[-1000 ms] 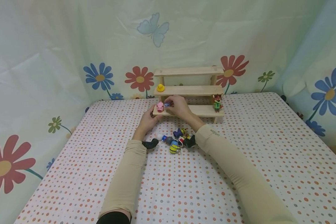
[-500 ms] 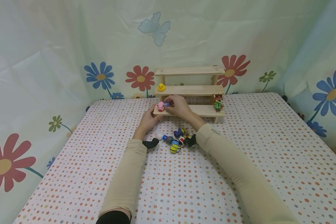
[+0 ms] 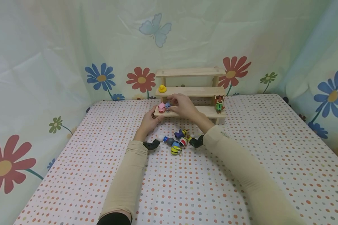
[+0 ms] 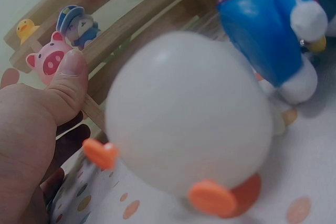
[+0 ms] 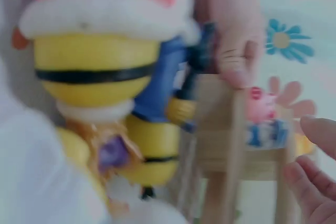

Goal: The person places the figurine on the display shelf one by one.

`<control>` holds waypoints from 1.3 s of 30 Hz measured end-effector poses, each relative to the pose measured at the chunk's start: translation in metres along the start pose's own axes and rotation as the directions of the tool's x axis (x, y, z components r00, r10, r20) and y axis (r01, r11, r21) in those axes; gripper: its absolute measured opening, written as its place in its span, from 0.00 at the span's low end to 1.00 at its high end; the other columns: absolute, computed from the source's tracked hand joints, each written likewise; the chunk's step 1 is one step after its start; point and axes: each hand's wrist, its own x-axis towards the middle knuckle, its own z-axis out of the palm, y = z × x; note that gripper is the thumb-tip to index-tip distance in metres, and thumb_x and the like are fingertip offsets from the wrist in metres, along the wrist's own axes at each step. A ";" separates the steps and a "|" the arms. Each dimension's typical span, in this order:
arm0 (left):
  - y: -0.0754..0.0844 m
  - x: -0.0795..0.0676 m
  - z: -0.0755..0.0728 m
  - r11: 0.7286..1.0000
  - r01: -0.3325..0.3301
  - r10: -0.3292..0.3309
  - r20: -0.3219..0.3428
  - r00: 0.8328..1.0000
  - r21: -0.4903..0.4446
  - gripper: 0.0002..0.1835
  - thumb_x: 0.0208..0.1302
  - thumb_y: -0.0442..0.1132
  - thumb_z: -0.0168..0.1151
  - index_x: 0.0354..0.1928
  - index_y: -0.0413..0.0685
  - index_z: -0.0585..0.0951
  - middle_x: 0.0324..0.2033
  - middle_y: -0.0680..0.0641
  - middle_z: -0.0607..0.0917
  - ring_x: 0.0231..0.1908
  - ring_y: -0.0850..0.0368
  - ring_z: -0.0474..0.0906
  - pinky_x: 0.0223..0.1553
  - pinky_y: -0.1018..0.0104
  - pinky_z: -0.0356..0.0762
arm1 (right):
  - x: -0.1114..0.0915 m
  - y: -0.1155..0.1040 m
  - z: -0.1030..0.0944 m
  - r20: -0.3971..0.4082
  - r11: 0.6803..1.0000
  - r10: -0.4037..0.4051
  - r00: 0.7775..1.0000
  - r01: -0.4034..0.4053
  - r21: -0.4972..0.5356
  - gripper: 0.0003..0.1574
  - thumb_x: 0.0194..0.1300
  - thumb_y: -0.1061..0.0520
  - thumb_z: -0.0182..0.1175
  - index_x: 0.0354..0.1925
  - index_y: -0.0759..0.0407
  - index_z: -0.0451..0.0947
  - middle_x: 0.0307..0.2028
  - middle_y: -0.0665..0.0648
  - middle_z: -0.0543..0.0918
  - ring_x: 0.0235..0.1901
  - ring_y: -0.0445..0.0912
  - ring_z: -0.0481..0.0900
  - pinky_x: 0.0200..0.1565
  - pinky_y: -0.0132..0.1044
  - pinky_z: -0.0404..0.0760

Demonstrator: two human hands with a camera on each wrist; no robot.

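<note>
My left hand point(image 3: 149, 122) grips the left end of the bottom step of a three-step wooden display shelf point(image 3: 197, 91), thumb on top and fingers beneath. A pink pig figurine point(image 3: 161, 108) sits right by that thumb. Beside the pig stands a small figurine with a blue cap point(image 4: 77, 27), upright on the step. Just right of it is my right hand point(image 3: 184, 107), its thumb and fingers spread apart and holding nothing. In the right wrist view a gap shows between those fingertips point(image 5: 297, 174) and the blue-capped figurine.
A yellow duck point(image 3: 162, 88) sits at the middle step's left end. A fox figurine point(image 3: 219, 104) stands at the bottom step's right end. Several figurines, including a yellow-and-blue one point(image 3: 175, 148) and a white round one point(image 4: 184, 114), lie on the dotted tablecloth point(image 3: 186, 187) between my forearms.
My right hand has let go of the blue-capped figurine, which now stands beside the pig, and has drawn slightly right. The left hand has kept its hold on the shelf.
</note>
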 end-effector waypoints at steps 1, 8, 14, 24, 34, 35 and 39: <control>0.000 0.000 0.000 1.000 0.007 -0.007 -0.001 1.000 -0.001 0.43 0.64 0.53 0.60 0.74 0.48 0.52 0.71 0.47 0.61 0.70 0.53 0.59 0.69 0.59 0.59 | -0.005 -0.001 -0.004 0.004 1.000 0.001 1.000 -0.001 -0.002 0.27 0.61 0.54 0.65 0.58 0.58 0.74 0.47 0.59 0.79 0.48 0.51 0.77 0.53 0.43 0.77; -0.001 0.000 0.002 1.000 0.022 -0.022 0.001 1.000 0.012 0.45 0.63 0.55 0.60 0.74 0.48 0.52 0.71 0.46 0.61 0.70 0.52 0.58 0.70 0.58 0.59 | -0.048 -0.001 -0.028 0.264 0.997 0.012 0.965 0.009 -0.080 0.21 0.64 0.54 0.62 0.55 0.59 0.77 0.49 0.59 0.81 0.48 0.51 0.80 0.49 0.43 0.81; -0.003 0.002 0.003 0.999 0.032 -0.032 0.006 0.999 0.004 0.46 0.61 0.57 0.60 0.75 0.49 0.52 0.72 0.48 0.60 0.71 0.53 0.57 0.70 0.59 0.59 | -0.065 0.008 -0.041 0.529 0.984 -0.006 0.848 0.100 -0.147 0.20 0.62 0.54 0.64 0.52 0.58 0.78 0.46 0.57 0.83 0.43 0.46 0.80 0.47 0.42 0.80; 0.004 0.009 -0.001 1.000 0.017 -0.017 0.007 1.000 0.018 0.46 0.61 0.58 0.59 0.75 0.49 0.51 0.72 0.48 0.60 0.71 0.53 0.58 0.70 0.59 0.59 | -0.076 -0.002 -0.057 0.637 0.930 0.252 0.728 0.001 -0.369 0.28 0.54 0.46 0.71 0.52 0.50 0.74 0.45 0.55 0.79 0.41 0.46 0.77 0.42 0.41 0.78; 0.004 0.005 -0.003 1.000 0.027 -0.027 0.003 1.000 0.000 0.44 0.63 0.55 0.60 0.75 0.49 0.51 0.72 0.47 0.60 0.70 0.52 0.58 0.69 0.59 0.59 | -0.081 -0.010 -0.044 0.612 0.840 0.395 0.686 0.000 -0.543 0.44 0.44 0.46 0.77 0.56 0.50 0.67 0.46 0.53 0.80 0.43 0.48 0.78 0.43 0.45 0.78; 0.004 0.004 -0.003 1.000 0.029 -0.029 0.003 1.000 0.003 0.44 0.63 0.55 0.60 0.75 0.49 0.51 0.72 0.47 0.60 0.70 0.52 0.58 0.69 0.59 0.59 | -0.081 -0.009 -0.043 0.613 0.839 0.403 0.680 -0.006 -0.545 0.44 0.44 0.48 0.77 0.57 0.50 0.67 0.47 0.54 0.80 0.44 0.48 0.78 0.43 0.45 0.78; 0.004 0.001 -0.001 0.999 0.037 -0.037 0.000 0.999 0.007 0.44 0.63 0.55 0.60 0.75 0.48 0.51 0.72 0.47 0.60 0.71 0.52 0.57 0.70 0.59 0.58 | -0.080 -0.001 -0.042 0.622 0.848 0.412 0.665 -0.031 -0.529 0.43 0.46 0.53 0.75 0.59 0.50 0.66 0.47 0.55 0.79 0.44 0.48 0.77 0.43 0.44 0.78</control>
